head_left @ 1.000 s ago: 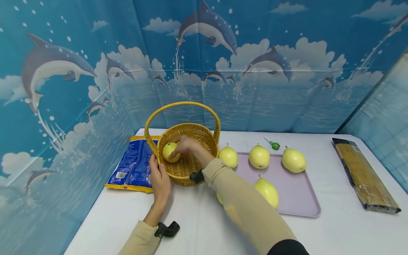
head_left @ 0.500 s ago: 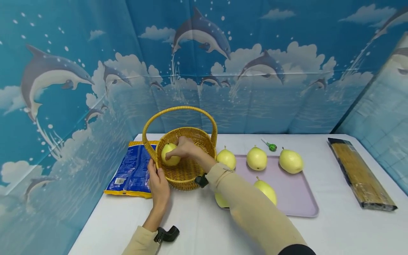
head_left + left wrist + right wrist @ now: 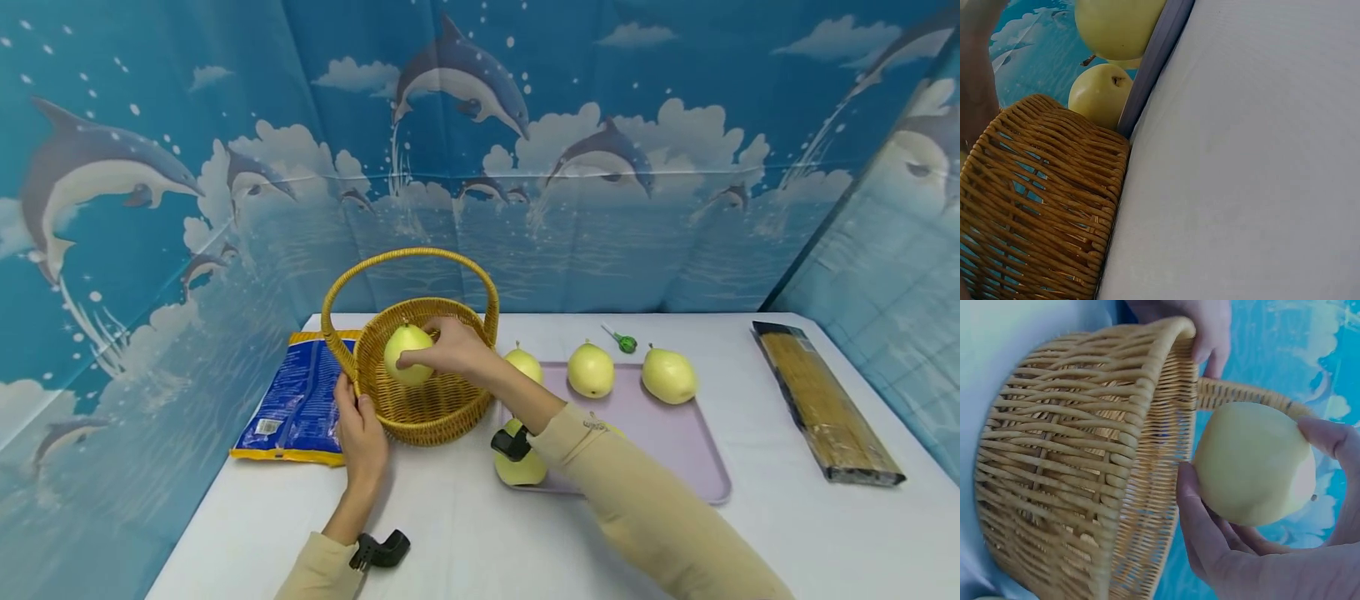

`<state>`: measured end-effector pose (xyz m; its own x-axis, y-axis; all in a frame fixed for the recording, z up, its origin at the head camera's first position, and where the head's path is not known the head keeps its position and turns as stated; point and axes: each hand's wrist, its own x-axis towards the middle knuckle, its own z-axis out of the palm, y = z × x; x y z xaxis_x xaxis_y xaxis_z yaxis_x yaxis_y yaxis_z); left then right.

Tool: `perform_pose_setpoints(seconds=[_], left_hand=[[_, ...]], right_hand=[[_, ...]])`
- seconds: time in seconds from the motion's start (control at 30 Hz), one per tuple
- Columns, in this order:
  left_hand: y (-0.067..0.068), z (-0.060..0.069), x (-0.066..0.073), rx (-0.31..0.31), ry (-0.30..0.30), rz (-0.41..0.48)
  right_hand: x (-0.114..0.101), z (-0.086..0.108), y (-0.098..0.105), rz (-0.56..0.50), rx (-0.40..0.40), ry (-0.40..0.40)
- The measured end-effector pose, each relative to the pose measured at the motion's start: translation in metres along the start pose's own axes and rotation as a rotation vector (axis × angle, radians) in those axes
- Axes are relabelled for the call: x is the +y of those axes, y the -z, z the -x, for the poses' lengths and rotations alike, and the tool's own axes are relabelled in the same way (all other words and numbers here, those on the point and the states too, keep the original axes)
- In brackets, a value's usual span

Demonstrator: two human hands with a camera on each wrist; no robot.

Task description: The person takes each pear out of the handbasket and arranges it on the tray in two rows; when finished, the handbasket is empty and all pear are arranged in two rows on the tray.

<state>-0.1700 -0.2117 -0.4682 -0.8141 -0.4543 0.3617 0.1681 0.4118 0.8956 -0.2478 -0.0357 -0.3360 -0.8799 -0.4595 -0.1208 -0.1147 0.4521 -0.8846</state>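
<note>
My right hand [image 3: 459, 348] pinches a yellow-green pear [image 3: 407, 354] between thumb and fingers. In the head view the pear is over the inside of a woven yellow-brown basket [image 3: 429, 432]. From the right wrist, the pear [image 3: 1254, 465] shows at the basket's mouth, with my thumb on one side and several fingers on the other. With my left hand [image 3: 362, 437] I hold the basket's left rim near the foot of its tall handle [image 3: 408, 252]. Woven wall [image 3: 1041, 200] fills much of the left wrist view; the left fingers are mostly hidden there.
A lilac tray [image 3: 675, 433] bears several pears [image 3: 590, 369], one largely hidden by my right sleeve. Behind it lies a green-headed lollipop [image 3: 624, 342]. A blue-and-yellow packet [image 3: 300, 408] lies left of the basket, a long brown package [image 3: 825, 400] at far right.
My right hand has closed its grip on the pear in the basket and raised it, the pear turning stem-up. My left hand stays at the rim. The head view has shifted slightly.
</note>
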Motion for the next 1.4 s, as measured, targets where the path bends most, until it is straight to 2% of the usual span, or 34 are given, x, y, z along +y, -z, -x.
perform_pose_setpoints(seconds=[0.23, 0.5, 0.77, 0.93, 1.1, 1.4], left_hand=[[-0.002, 0.000, 0.000, -0.008, -0.019, 0.001], [-0.003, 0.002, -0.001, -0.010, -0.012, -0.001], [0.007, 0.004, -0.005, 0.004, -0.007, -0.006], [0.012, 0.004, -0.006, 0.011, -0.018, -0.014], [0.011, 0.000, -0.004, 0.008, -0.037, -0.007], [0.004, 0.001, -0.001, -0.004, -0.039, -0.001]], right_hand=[[-0.002, 0.039, 0.018, 0.056, 0.048, 0.040], [0.011, 0.073, 0.034, -0.010, 0.057, 0.089], [0.024, 0.102, 0.049, -0.139, 0.035, 0.091], [0.038, 0.115, 0.064, -0.181, 0.032, 0.030], [0.064, 0.129, 0.090, -0.240, 0.038, -0.029], [0.107, 0.181, 0.133, -0.114, 0.124, -0.105]])
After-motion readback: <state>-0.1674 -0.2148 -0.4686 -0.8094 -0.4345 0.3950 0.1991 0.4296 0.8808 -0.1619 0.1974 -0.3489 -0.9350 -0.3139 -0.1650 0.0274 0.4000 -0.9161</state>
